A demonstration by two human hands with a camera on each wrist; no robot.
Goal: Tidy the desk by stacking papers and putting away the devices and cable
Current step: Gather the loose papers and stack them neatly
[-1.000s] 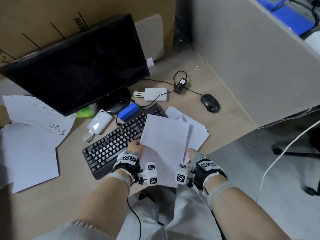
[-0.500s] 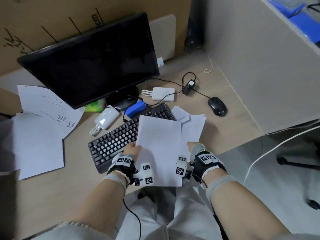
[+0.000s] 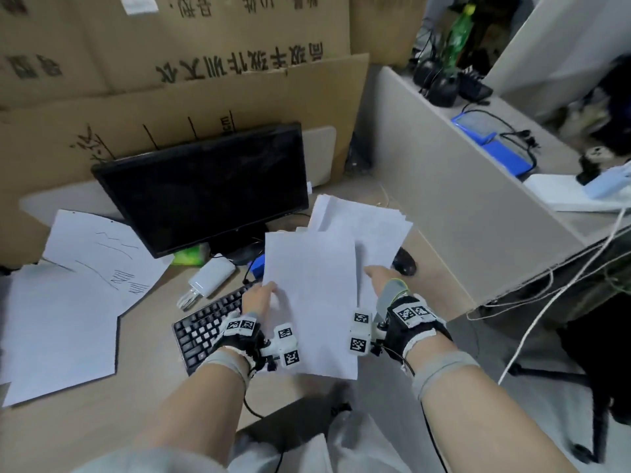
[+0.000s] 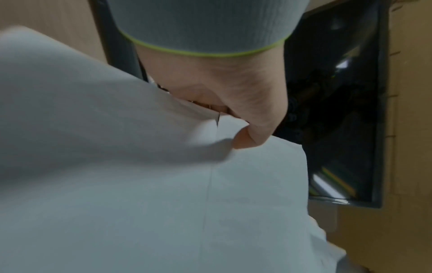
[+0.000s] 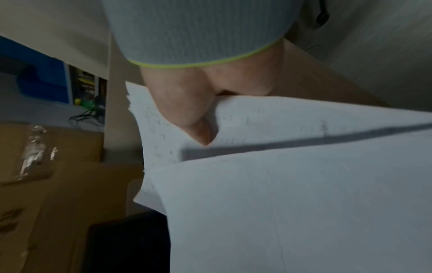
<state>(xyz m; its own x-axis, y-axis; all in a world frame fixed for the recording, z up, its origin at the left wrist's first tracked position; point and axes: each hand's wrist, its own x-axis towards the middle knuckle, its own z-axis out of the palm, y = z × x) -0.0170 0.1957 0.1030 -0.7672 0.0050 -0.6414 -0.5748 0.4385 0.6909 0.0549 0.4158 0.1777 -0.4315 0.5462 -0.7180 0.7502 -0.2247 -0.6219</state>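
Note:
A bunch of white papers (image 3: 314, 295) hangs lifted above the desk, fanned out at the top. My left hand (image 3: 259, 298) pinches its left edge, thumb on top (image 4: 243, 138). My right hand (image 3: 380, 279) pinches the right edge, thumb over the sheets (image 5: 201, 129). More loose papers (image 3: 78, 295) lie spread at the desk's left. A black keyboard (image 3: 205, 329) sits under my left hand. Behind it lie a white power bank with cable (image 3: 208, 278), a blue device (image 3: 257, 264) and a black mouse (image 3: 404, 262), partly hidden by the sheets.
A black monitor (image 3: 208, 189) stands at the back, with cardboard boxes (image 3: 170, 80) behind it. A beige partition (image 3: 454, 199) borders the desk on the right. A green pack (image 3: 189, 256) lies by the monitor's foot. Cables hang at the right.
Both hands have raised the papers off the keyboard and desk, and the sheets now fan out in the air. The head view has tilted upward.

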